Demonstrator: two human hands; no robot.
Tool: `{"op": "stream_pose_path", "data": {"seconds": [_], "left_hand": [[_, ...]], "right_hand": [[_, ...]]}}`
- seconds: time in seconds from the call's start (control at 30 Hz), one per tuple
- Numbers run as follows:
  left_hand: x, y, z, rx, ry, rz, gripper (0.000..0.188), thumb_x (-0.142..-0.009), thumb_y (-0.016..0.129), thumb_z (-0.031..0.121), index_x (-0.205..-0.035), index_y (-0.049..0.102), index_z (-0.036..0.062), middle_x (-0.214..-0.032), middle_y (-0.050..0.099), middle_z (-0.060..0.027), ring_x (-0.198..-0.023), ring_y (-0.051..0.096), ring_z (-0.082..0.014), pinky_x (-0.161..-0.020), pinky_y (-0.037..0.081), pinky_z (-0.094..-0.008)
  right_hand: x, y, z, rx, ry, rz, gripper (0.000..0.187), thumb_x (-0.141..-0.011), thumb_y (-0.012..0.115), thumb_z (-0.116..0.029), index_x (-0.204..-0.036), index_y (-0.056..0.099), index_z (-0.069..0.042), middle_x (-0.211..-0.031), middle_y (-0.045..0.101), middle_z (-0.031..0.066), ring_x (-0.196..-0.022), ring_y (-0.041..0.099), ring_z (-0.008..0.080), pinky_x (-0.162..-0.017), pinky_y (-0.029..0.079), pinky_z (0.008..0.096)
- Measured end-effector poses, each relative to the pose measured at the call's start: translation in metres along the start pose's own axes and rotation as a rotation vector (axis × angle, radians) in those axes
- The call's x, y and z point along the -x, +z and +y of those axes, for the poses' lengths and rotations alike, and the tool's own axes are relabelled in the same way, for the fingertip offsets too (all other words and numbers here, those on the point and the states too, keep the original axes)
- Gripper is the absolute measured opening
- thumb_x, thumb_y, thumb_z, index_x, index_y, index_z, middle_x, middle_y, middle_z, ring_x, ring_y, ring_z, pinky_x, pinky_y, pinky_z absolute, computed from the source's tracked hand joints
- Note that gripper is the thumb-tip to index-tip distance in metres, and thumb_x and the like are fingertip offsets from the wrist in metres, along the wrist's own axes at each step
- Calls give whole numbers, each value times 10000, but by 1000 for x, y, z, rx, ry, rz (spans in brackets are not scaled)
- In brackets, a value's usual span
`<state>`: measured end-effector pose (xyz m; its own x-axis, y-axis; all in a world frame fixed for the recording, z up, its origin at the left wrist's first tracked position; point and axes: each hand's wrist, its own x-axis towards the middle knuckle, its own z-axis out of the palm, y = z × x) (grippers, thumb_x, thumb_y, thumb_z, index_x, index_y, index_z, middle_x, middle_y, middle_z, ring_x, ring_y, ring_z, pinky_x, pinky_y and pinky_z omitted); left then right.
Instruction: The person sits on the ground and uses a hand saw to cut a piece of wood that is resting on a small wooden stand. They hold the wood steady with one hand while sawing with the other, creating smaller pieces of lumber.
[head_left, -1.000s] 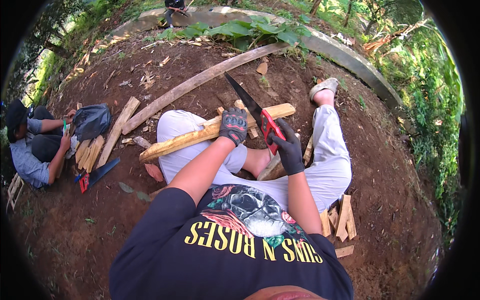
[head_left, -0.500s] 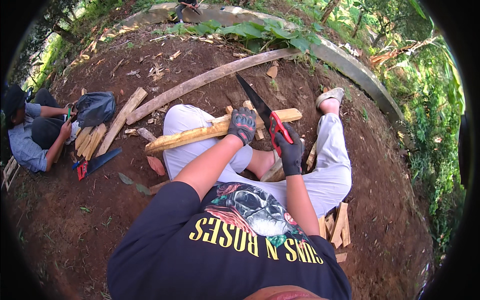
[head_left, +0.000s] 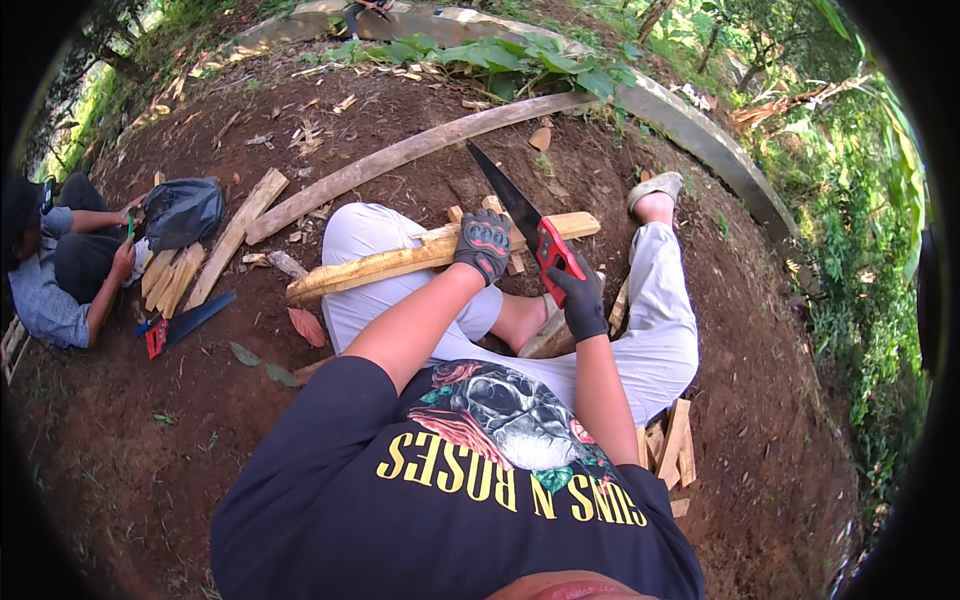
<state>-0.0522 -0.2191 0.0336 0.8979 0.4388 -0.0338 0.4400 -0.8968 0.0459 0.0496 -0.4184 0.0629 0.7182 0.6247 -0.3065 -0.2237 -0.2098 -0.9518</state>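
A long, rough strip of pale wood point(head_left: 385, 267) lies across my left thigh, its right end resting over smaller wood pieces in front of me. My left hand point(head_left: 484, 245), in a dark padded glove, is closed over the strip and presses it down. In my gloved right hand point(head_left: 580, 300) is the red handle of a hand saw point(head_left: 510, 198). Its dark blade points forward and to the left, crossing the strip just right of my left hand. Whether the teeth have cut into the wood cannot be made out.
Cut wood pieces point(head_left: 675, 445) lie by my right knee. A long plank point(head_left: 400, 155) stretches across the soil ahead, before a low concrete edge point(head_left: 700, 130). At left, a seated person point(head_left: 60, 270) holds something green near a black plastic bag point(head_left: 183, 212), sticks and another saw point(head_left: 200, 318).
The whole view has shifted slightly. My hands, the saw and the wood strip keep almost the same positions relative to each other.
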Motion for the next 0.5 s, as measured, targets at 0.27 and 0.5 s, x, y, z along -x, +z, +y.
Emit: {"op": "stream_pose_path", "data": {"seconds": [0.27,0.5], "left_hand": [[1,3,-2,-10,8,24,317,-895,622,243,-1149,699,70,-1091,704,-142,-1052,669,-299,-868,504,-462],[-3,5,1,-15,28,19,313,-896,616,246,-1138,707,70,-1080,711,-146,-1042,681,-301,-868,510,-467]], "right_hand": [[-1,0,8,235,13,47,530,-864,783,-122,-1371,678,-7,-1210,709,73,-1081,662,165,-957,533,321],[0,1,-1,321,-50,30,607,-842,763,-124,-1432,654,-27,-1300,715,104,-1156,677,207,-1005,528,336]]}}
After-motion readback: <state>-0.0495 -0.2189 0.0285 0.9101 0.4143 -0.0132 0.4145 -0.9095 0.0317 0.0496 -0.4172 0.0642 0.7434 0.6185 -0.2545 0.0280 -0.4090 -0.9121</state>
